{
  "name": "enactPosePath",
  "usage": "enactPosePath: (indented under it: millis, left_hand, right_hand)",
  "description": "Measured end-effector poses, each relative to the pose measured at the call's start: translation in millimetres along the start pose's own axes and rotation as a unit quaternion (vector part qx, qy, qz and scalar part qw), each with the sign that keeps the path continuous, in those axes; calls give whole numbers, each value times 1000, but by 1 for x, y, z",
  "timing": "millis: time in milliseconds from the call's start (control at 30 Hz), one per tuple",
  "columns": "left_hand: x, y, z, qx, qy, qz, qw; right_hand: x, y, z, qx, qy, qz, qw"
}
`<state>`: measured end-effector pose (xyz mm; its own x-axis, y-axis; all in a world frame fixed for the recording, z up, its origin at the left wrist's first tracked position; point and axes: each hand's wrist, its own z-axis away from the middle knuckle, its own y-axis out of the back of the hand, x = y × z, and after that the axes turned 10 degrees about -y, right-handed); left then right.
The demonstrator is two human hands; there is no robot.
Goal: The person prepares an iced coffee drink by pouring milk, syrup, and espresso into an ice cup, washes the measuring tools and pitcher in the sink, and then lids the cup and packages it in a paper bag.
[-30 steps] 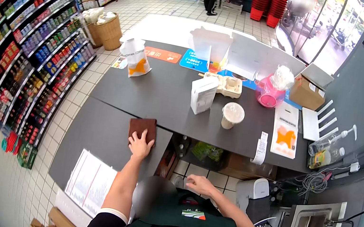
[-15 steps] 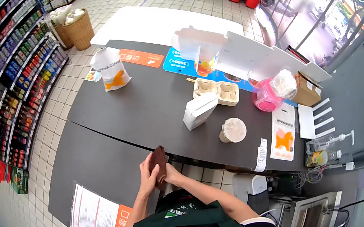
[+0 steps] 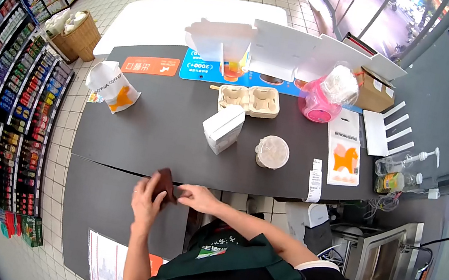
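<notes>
My left hand (image 3: 148, 201) is closed around a dark brown folded piece (image 3: 165, 186), which looks like a cloth, above the lower part of the dark counter (image 3: 109, 192). The fingertips of my right hand (image 3: 198, 199) are pinched together at its right edge. Beyond my hands, a white carton (image 3: 222, 130) stands on the counter, and a clear lidded cup (image 3: 272, 152) stands to its right. Behind the carton lies a cardboard cup carrier (image 3: 250, 100).
A white paper bag (image 3: 114, 88) stands at the left. To the right are a pink jug (image 3: 319, 105), a flat printed bag (image 3: 346, 151), a receipt (image 3: 315, 180), a white router (image 3: 383, 134) and pump bottles (image 3: 399, 175). A sink (image 3: 387, 268) is at the lower right.
Both hands have moved left with the brown cloth. The right hand has drawn back from gripping its lower part to its right edge. The view has shifted slightly.
</notes>
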<state>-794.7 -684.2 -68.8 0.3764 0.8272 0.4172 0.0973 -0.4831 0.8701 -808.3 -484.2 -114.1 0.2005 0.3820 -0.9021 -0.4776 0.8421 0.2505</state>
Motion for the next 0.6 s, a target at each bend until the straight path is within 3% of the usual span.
enactPosePath:
  millis: [67,133,267,333,400,500,600]
  left_hand:
    - [-2,2,1,-85,99,-118,984]
    - [5,-5,1,-61,165,-100,979]
    - [37,-46,9,34,124,-66,990]
    - [63,-71,10,62,144,-16,988]
    - [101,-88,2,75,136,-11,988]
    - [144,-114,-4,57,113,48,991]
    - [175,-128,-5,20,102,74,992]
  right_hand:
    - [35,24,15,-38,-31,26,998]
    - [54,68,47,-113,-54,151,981]
    - [107,165,111,-120,-106,170,972]
    - [94,222,130,-39,-196,124,972]
    - [105,263,132,128,-147,20,981]
    - [97,316,119,355,-56,-89,929]
    - [68,350,112,446,-40,-157,880]
